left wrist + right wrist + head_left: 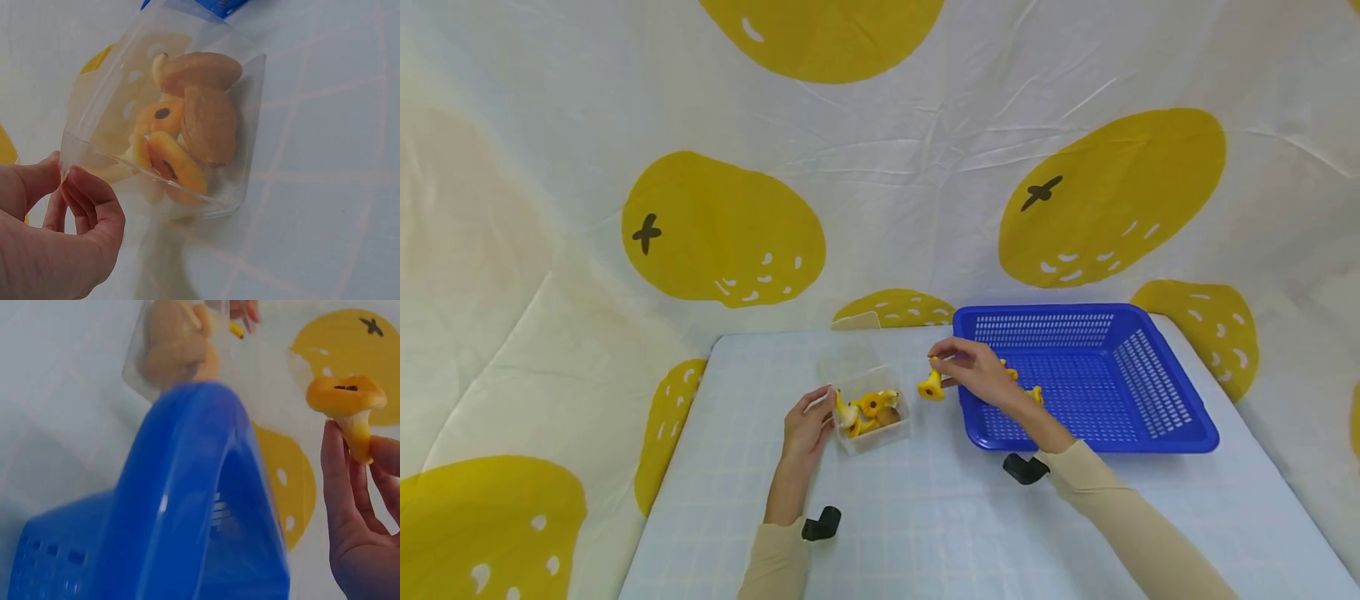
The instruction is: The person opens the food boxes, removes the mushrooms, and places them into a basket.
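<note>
My right hand (976,371) pinches a yellow toy mushroom (932,386) by its stem, over the gap between the clear box and the blue basket. In the right wrist view, the yellow mushroom (347,403) shows its flared cap with a dark centre, cap up. The thumb and fingers of my left hand (806,425) pinch the near-left wall of the clear plastic box (904,432). Inside the box lie several yellow mushrooms (177,169) and a brown mushroom (209,122) with a thick stem.
To the right stands the blue plastic basket (1180,437), with a few yellow pieces (1037,395) at its left side, partly hidden by my right arm. A translucent lid-like piece (842,360) lies behind the box. A fruit-printed cloth (917,183) hangs behind the table (917,533).
</note>
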Motion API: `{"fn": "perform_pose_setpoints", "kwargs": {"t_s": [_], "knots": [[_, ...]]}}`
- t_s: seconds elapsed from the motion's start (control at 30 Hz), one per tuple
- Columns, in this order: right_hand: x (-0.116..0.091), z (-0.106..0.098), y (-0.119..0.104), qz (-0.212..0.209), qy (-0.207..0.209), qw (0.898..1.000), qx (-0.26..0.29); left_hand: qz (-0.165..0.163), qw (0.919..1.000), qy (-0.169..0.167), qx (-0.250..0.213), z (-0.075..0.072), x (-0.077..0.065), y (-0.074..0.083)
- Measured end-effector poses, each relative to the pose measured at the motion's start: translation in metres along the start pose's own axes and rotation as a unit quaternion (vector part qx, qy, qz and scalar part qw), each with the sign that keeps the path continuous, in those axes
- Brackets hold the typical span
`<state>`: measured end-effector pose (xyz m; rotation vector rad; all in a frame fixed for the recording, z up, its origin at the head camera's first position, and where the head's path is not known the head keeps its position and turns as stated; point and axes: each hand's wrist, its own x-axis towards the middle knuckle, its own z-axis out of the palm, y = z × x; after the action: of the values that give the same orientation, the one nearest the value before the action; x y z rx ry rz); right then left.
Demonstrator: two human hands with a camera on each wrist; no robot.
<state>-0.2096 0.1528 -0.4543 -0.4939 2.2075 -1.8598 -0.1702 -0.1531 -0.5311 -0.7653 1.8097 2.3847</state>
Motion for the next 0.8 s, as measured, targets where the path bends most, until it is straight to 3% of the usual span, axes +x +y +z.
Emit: {"fn": "perform_pose_setpoints", "kwargs": {"t_s": [0.2,0.47,0.8], "knots": [[-0.011,-0.021,0.002,0.032,0.038,0.999,-0.007,-0.003,1.0,-0.002,-0.001,-0.002,0.0,0.001],[-0.028,-0.047,0.011,0.039,0.078,0.996,-0.037,-0.008,1.0,-0.006,-0.001,-0.002,0.001,0.002],[-0.05,-0.072,0.034,0.071,0.093,0.991,-0.069,-0.009,0.9999,-0.006,0.002,-0.001,0.001,0.002]]}}
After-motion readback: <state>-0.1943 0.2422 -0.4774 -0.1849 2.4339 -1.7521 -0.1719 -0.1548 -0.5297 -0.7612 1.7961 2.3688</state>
